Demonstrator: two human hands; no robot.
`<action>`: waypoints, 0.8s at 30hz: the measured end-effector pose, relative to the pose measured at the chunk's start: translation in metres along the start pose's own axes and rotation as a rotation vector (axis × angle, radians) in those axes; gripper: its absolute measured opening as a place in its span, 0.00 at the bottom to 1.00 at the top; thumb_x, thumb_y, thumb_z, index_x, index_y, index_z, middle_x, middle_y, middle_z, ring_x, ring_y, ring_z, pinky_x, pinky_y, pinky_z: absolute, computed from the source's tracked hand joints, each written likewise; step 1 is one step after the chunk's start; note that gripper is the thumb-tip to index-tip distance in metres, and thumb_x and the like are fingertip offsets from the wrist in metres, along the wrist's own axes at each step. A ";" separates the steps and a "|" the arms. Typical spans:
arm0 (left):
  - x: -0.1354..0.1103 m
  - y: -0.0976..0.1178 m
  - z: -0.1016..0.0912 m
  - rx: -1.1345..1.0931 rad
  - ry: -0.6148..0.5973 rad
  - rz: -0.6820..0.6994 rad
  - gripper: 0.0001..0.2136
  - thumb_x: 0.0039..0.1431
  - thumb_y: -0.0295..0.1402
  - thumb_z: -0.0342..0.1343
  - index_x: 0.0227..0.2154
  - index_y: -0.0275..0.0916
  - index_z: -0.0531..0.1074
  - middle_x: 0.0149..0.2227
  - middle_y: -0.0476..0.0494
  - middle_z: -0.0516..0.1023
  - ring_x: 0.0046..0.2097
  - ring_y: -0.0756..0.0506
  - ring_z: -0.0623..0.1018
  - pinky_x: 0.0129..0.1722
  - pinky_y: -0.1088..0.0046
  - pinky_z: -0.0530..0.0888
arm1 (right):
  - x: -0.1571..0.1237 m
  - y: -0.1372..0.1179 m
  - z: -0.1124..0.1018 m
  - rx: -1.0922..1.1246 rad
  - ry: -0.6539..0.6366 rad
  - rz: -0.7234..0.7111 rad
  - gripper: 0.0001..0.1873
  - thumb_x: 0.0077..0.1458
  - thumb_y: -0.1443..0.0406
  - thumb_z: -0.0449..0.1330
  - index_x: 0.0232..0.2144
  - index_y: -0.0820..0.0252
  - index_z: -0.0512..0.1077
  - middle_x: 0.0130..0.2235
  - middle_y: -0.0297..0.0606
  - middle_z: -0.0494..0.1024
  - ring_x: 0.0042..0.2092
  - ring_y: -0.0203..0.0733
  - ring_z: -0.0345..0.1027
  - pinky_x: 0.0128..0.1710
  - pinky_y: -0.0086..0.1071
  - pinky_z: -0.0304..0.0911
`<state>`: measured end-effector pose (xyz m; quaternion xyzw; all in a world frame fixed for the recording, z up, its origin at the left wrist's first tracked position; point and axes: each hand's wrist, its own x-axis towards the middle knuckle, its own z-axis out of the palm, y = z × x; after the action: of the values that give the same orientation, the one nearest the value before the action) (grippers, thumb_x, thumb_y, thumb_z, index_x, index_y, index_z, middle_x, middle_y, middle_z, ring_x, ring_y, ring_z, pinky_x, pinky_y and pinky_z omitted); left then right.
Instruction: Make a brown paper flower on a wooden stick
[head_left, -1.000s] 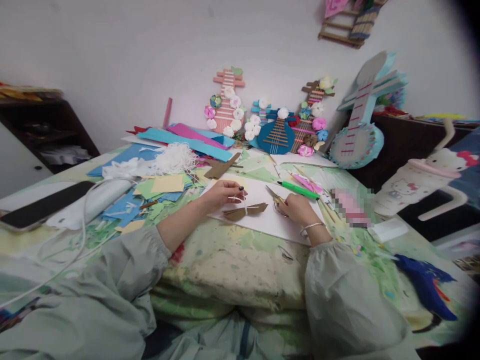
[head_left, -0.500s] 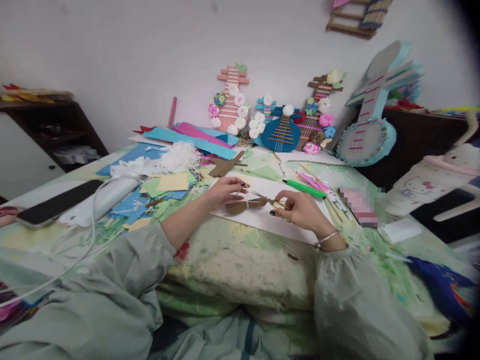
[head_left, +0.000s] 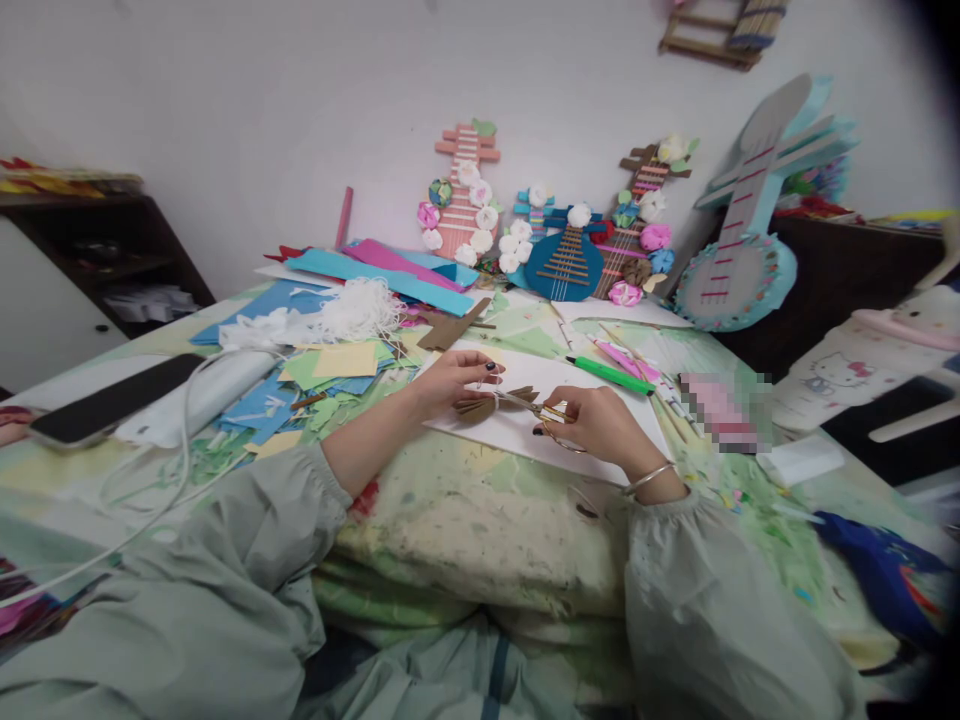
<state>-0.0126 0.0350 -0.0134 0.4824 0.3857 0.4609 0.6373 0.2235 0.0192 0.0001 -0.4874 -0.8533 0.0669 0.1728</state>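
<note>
My left hand (head_left: 461, 382) pinches white string just above a bundle of folded brown paper (head_left: 474, 408), which the string ties round its middle. Gold-handled scissors (head_left: 553, 412) are gripped in my right hand (head_left: 589, 425), their blades pointing left and reaching the string by my left fingertips. The brown paper fans out on both sides of the tie, over a white sheet (head_left: 540, 453) on the table. My left fingers partly hide the string's ends.
A green marker (head_left: 611, 376) lies behind my right hand. Paper scraps (head_left: 330, 385), a heap of white string (head_left: 364, 312) and a black phone (head_left: 124, 400) are to the left. Decorated paper instruments (head_left: 564, 262) lean on the wall. A white tumbler (head_left: 847, 370) stands at right.
The scissors have moved left, so their blades now reach the string at the tie. My left hand stays nearly in place, still pinching the string.
</note>
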 end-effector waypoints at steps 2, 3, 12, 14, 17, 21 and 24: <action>0.000 0.000 -0.001 0.005 -0.004 -0.005 0.12 0.45 0.35 0.65 0.30 0.34 0.72 0.49 0.36 0.72 0.46 0.43 0.74 0.43 0.65 0.71 | 0.000 0.000 0.000 0.008 0.002 -0.004 0.14 0.46 0.52 0.62 0.29 0.54 0.74 0.21 0.33 0.74 0.22 0.35 0.61 0.23 0.28 0.44; 0.001 0.000 -0.001 0.005 -0.004 -0.006 0.12 0.45 0.35 0.65 0.30 0.34 0.72 0.49 0.36 0.72 0.46 0.43 0.73 0.43 0.65 0.71 | 0.000 0.001 0.000 0.013 -0.002 -0.006 0.14 0.46 0.52 0.62 0.29 0.54 0.74 0.22 0.33 0.74 0.22 0.35 0.61 0.23 0.28 0.44; -0.001 0.000 0.000 -0.007 -0.052 0.016 0.15 0.43 0.36 0.66 0.31 0.33 0.71 0.46 0.36 0.73 0.45 0.43 0.74 0.41 0.64 0.72 | 0.001 -0.001 0.000 0.049 -0.025 -0.028 0.12 0.46 0.54 0.63 0.29 0.55 0.74 0.19 0.31 0.72 0.21 0.34 0.61 0.24 0.27 0.45; 0.000 0.001 -0.001 0.006 -0.039 0.048 0.14 0.44 0.37 0.65 0.31 0.34 0.71 0.45 0.37 0.73 0.45 0.43 0.74 0.41 0.63 0.73 | 0.001 -0.001 -0.001 0.052 -0.007 -0.026 0.11 0.47 0.55 0.62 0.29 0.56 0.74 0.19 0.31 0.72 0.21 0.34 0.61 0.24 0.27 0.46; 0.006 0.004 -0.013 0.168 0.164 0.149 0.12 0.46 0.37 0.62 0.32 0.35 0.71 0.41 0.39 0.75 0.43 0.43 0.75 0.41 0.63 0.73 | 0.000 0.001 -0.003 0.062 0.020 -0.009 0.10 0.47 0.57 0.62 0.29 0.56 0.74 0.19 0.31 0.72 0.21 0.33 0.61 0.24 0.27 0.46; 0.008 0.015 -0.040 0.980 0.652 0.225 0.09 0.49 0.34 0.58 0.32 0.36 0.73 0.38 0.36 0.76 0.45 0.37 0.73 0.44 0.60 0.69 | 0.001 0.003 -0.004 0.087 0.076 0.020 0.14 0.46 0.54 0.62 0.31 0.57 0.74 0.19 0.31 0.72 0.21 0.34 0.61 0.23 0.27 0.47; 0.001 0.023 -0.049 1.374 0.791 0.163 0.19 0.51 0.35 0.55 0.48 0.40 0.68 0.43 0.31 0.73 0.47 0.31 0.70 0.43 0.53 0.67 | 0.001 0.003 -0.004 0.160 0.093 0.063 0.14 0.45 0.53 0.63 0.29 0.58 0.73 0.17 0.30 0.71 0.20 0.34 0.62 0.23 0.26 0.48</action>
<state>-0.0632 0.0515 -0.0031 0.5947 0.7447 0.3022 -0.0224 0.2270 0.0210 0.0032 -0.5010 -0.8206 0.1174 0.2487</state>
